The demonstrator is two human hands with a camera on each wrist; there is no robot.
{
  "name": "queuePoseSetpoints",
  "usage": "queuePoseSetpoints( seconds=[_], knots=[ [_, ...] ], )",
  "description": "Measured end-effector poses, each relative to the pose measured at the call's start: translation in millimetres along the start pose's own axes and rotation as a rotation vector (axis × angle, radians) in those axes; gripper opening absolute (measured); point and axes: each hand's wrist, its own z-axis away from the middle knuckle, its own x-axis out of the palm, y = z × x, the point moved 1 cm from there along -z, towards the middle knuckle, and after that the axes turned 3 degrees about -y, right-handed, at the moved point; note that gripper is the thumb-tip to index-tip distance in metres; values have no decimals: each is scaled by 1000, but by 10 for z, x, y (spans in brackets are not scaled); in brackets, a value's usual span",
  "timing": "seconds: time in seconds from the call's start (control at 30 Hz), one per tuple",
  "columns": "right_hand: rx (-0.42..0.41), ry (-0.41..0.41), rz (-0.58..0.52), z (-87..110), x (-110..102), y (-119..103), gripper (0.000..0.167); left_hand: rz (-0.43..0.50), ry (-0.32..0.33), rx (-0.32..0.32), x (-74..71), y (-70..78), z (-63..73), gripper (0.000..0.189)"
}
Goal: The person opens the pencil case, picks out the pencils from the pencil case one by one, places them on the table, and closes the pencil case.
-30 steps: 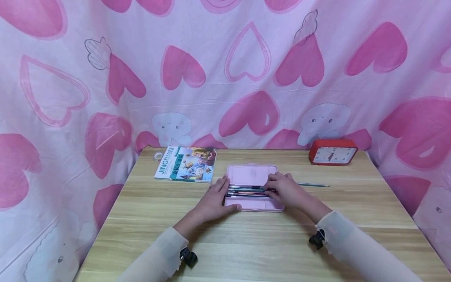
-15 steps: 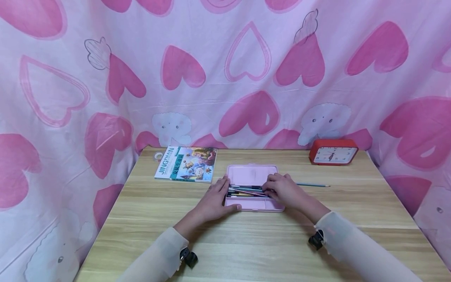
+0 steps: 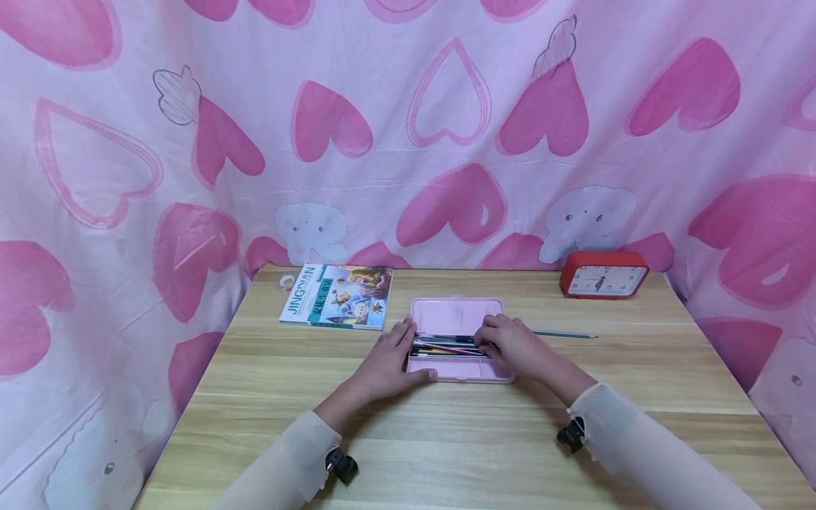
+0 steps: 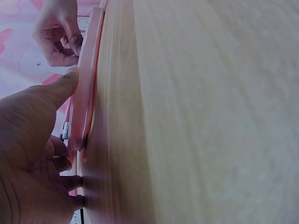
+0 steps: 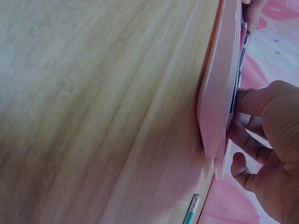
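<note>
In the head view a flat pink pencil case (image 3: 459, 315) lies unfolded on the wooden table, with several pencils and pens (image 3: 446, 347) across its middle. My left hand (image 3: 385, 361) lies against the case's left end, its thumb along the front rim and its fingers straight beside the edge. At the right end my right hand (image 3: 513, 343) reaches in with bent fingers. Thumb and fingertips pinch a dark pencil (image 5: 234, 100) at the case's inner edge in the right wrist view. The hand hides the right ends of the pencils.
A teal pencil (image 3: 567, 333) lies on the table right of the case. A picture book (image 3: 338, 297) is at the back left, beside a small white ring (image 3: 286, 282). A red clock (image 3: 602, 275) stands at the back right, before a pink heart-print curtain (image 3: 357, 212).
The right hand has shifted slightly left over the case. Pencils under it have moved, and a reddish one now lies aslant across the others. The left hand stays in place.
</note>
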Motion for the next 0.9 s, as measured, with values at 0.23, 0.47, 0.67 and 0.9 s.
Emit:
queuePoseSetpoints(
  seconds=[0.23,0.47,0.67,0.9],
  knots=[
    [25,12,93,-12,9,-20,16,4,5,-1,-8,13,13,115],
    [58,0,112,-9,15,-30,16,2,7,3,-9,14,14,116],
    [56,4,84,-1,15,-27,14,1,-1,1,-12,18,11,116],
    [37,23,70,1,11,-29,12,5,6,18,-21,18,7,115]
  ],
)
